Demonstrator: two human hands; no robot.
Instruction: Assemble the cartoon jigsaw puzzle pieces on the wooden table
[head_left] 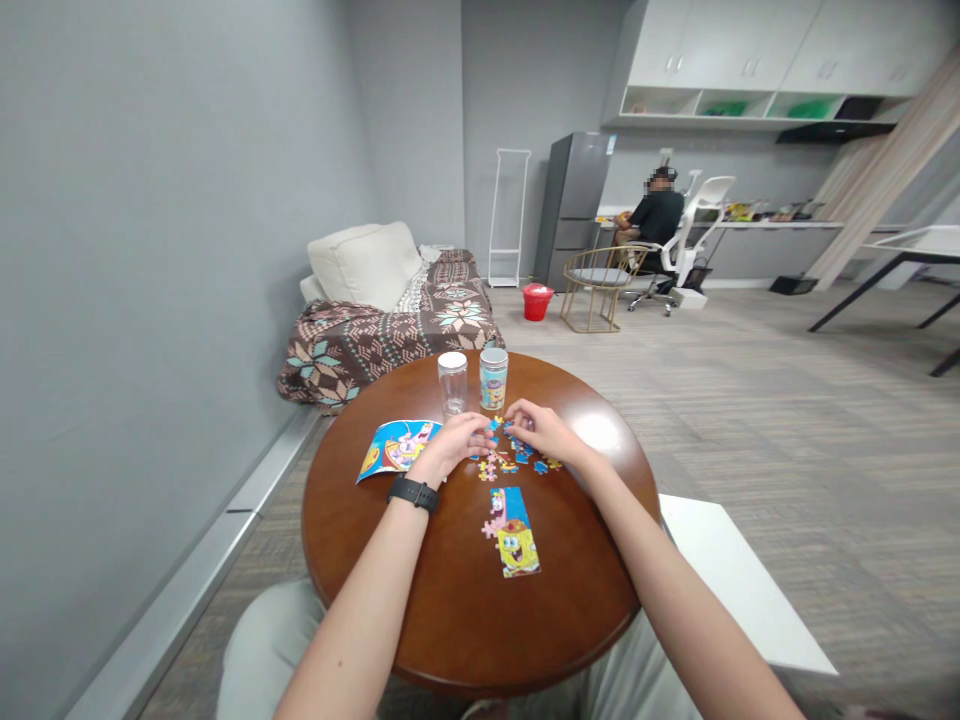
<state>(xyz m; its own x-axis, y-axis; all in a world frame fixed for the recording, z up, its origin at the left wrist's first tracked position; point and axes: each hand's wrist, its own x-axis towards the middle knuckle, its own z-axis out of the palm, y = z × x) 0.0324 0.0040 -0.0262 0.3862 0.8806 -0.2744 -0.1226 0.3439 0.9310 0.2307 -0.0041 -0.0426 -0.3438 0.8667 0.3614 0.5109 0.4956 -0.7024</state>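
Loose jigsaw puzzle pieces [489, 467] in blue, yellow and pink lie in a small heap beyond the middle of the round brown table [360, 540]. My left hand [459, 442], with a black watch at the wrist, reaches over the heap's left side, fingers slightly apart. Over the right side, my right hand [546, 430] has thumb and fingers bent together at a blue puzzle piece; its fingertips are small and partly hidden. Nearer me lies a joined puzzle section [517, 540] showing a yellow sponge character and a pink figure. A printed picture sheet [397, 446] lies partly under my left forearm.
Behind the heap stand a clear jar [453, 385] with a white lid and a printed can [493, 380]. A patterned sofa [390, 335] borders the table's far left. Further off are a red bin [537, 302], a gold-framed chair [600, 285] and a seated person [658, 215].
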